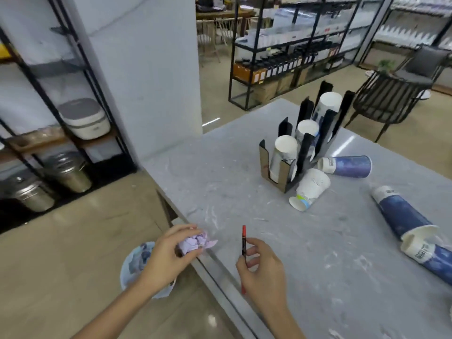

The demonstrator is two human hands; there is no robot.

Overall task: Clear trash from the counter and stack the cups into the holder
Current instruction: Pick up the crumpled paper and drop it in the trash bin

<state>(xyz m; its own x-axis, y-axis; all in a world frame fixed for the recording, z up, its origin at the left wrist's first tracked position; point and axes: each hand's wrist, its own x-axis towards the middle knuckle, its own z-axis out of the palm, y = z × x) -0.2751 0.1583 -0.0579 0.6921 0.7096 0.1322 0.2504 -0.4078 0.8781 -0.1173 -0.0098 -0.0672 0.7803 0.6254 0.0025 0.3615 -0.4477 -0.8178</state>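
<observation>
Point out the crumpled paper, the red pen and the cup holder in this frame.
crumpled paper (193, 243), head view, on the lilac wad showing between the left hand's fingers.
red pen (243, 234), head view, on the upper barrel above the right hand.
cup holder (278, 176), head view, on its front brown wall.

- We see a wide bare stretch of table (220, 182) between the near edge and the cup holder (293, 152); a hand could pass there freely.
- The holder stands upright, its black dividers rising around three upright cup stacks.
- A white cup (309, 192) lies on its side touching the holder's front, and a blue cup (346, 166) lies just beside its right.
- A long stack of blue cups (401, 214) and another blue cup (430, 258) lie across the right side, narrowing passage there.
- Left of the table, the open floor (73, 253) holds only a round bin (137, 265) close by the edge.
</observation>
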